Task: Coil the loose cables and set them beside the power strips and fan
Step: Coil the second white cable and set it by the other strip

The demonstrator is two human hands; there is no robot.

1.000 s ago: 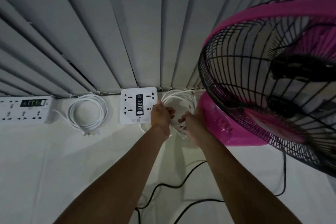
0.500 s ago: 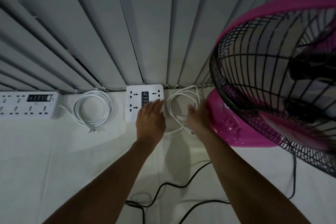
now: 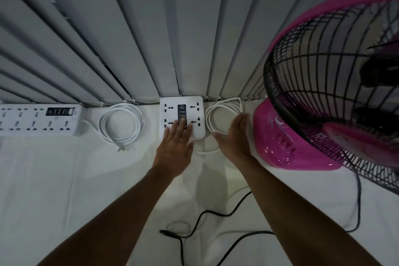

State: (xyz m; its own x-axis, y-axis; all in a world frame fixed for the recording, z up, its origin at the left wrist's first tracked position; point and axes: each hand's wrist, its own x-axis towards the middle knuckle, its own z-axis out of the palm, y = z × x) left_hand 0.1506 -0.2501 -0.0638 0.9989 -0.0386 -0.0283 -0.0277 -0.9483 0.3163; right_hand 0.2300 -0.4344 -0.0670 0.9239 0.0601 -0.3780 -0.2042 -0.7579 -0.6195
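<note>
A coiled white cable (image 3: 222,115) lies on the white surface between the square white power strip (image 3: 195,110) and the pink fan base (image 3: 287,147). My right hand (image 3: 235,136) is open, fingers flat, over the coil's right and near side, holding nothing. My left hand (image 3: 176,144) is open too, its fingers resting flat on the square strip's near half. A second white coil (image 3: 121,124) sits between the square strip and a long white power strip (image 3: 38,120) at the left. A loose black cable (image 3: 207,222) snakes between my forearms.
Grey vertical blinds (image 3: 151,39) stand right behind the row of items. The fan's black grille with pink rim (image 3: 336,84) overhangs the right side. A thin black cord (image 3: 357,205) runs down from the fan. The white cloth (image 3: 54,190) covers the near left.
Both hands have let go of the right white coil, which now lies flat. The hands opened and drew apart; the left one came to rest on the square strip.
</note>
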